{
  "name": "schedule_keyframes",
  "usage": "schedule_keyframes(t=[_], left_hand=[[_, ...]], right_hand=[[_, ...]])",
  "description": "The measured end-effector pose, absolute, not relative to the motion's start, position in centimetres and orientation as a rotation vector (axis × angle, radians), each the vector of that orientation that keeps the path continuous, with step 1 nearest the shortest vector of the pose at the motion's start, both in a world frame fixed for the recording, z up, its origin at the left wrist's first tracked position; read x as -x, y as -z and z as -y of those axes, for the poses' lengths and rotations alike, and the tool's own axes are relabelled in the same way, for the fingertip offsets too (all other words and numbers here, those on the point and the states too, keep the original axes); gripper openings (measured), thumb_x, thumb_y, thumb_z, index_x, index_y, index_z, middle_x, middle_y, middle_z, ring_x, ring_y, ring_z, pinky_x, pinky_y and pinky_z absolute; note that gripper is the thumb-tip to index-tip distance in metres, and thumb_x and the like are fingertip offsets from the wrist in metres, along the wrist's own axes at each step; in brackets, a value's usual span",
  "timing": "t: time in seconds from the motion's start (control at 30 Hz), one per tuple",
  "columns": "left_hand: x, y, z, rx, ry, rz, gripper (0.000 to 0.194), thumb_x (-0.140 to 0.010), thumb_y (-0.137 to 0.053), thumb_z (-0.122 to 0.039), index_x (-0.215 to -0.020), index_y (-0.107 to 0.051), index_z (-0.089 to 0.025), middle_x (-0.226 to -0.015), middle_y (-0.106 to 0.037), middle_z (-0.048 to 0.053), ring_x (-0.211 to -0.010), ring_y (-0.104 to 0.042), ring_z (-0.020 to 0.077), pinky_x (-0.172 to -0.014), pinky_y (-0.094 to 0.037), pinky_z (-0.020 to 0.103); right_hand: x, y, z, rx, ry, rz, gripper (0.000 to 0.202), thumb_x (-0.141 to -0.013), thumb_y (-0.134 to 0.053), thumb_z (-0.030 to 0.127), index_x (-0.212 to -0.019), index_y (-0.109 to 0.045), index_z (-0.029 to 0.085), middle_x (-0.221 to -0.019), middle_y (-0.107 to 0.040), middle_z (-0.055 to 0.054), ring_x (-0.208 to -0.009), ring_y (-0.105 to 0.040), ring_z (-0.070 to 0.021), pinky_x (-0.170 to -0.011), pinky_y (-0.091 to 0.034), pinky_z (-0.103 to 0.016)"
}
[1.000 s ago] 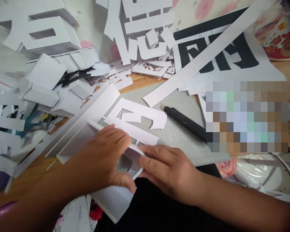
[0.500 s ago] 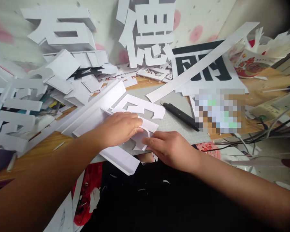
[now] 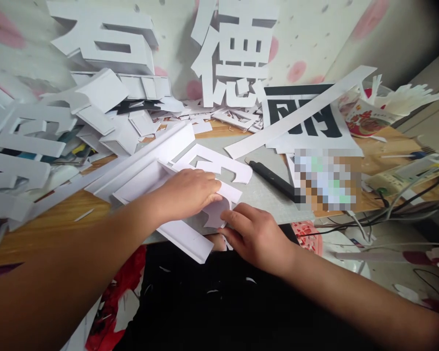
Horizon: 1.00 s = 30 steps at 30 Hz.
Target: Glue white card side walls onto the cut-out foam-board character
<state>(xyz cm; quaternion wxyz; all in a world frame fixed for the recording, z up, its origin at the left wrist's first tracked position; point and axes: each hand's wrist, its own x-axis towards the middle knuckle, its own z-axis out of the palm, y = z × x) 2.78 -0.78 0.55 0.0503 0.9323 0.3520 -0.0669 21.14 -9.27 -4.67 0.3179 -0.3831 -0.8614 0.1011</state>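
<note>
Left hand (image 3: 193,192) is lying palm down across the white foam piece (image 3: 216,212), fingers together and bent, fingertips and thumb closing on its curved top edge. Right hand (image 3: 261,236) is half curled, thumb and fingers pinching the lower end of the same curve. Piece is sitting at the worktop's (image 3: 47,243) front edge, one end jutting over it. Flat white cut-out (image 3: 223,154) is lying just behind, on the cutting mat (image 3: 259,195). Black cutter (image 3: 274,180) is resting right of the cut-out, blade end pointing back. Long white strip (image 3: 300,112) is crossing the printed sheet (image 3: 314,144). Block letters (image 3: 239,57) are standing along the back edge; paper bowl (image 3: 369,122) is sitting toward the right back corner.
</note>
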Motion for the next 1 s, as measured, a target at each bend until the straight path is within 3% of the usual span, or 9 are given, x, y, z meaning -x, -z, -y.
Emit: schedule_keyframes(t=[0.6, 0.9, 1.0], left_hand=[[-3.0, -0.3, 0.8, -2.850, 0.189, -1.094, 0.027, -0.096, -0.046, -0.033, -0.078, -0.058, -0.017, -0.082, -0.059, 0.004, -0.077, -0.055, 0.0218, -0.067, -0.034, 0.034], [-2.8, -0.6, 1.1, -2.868, 0.182, -1.060, 0.027, -0.096, -0.044, -0.032, -0.080, -0.059, -0.016, -0.084, -0.060, 0.005, -0.076, -0.054, 0.0228, -0.069, -0.036, 0.037], [-2.5, -0.5, 1.2, -2.876, 0.158, -1.053, 0.018, -0.093, -0.046, -0.025, -0.081, -0.056, -0.017, -0.084, -0.059, 0.005, -0.080, -0.053, 0.0240, -0.072, -0.036, 0.039]], right_hand=[[-21.3, 4.2, 9.1, 1.000, -0.324, 2.201, 0.030, -0.102, -0.045, 0.032, -0.095, -0.064, 0.011, -0.074, -0.060, -0.006, -0.058, -0.052, -0.0132, -0.052, -0.043, -0.024], [-20.5, 4.7, 9.3, 0.998, -0.150, 2.266, 0.025, -0.098, -0.044, 0.022, -0.094, -0.065, 0.009, -0.072, -0.056, -0.007, -0.057, -0.050, -0.0175, -0.048, -0.043, -0.028], [-20.4, 4.8, 9.4, 1.012, -0.103, 2.259, 0.020, -0.095, -0.046, 0.018, -0.092, -0.064, 0.011, -0.069, -0.055, -0.005, -0.054, -0.048, -0.0179, -0.045, -0.041, -0.029]])
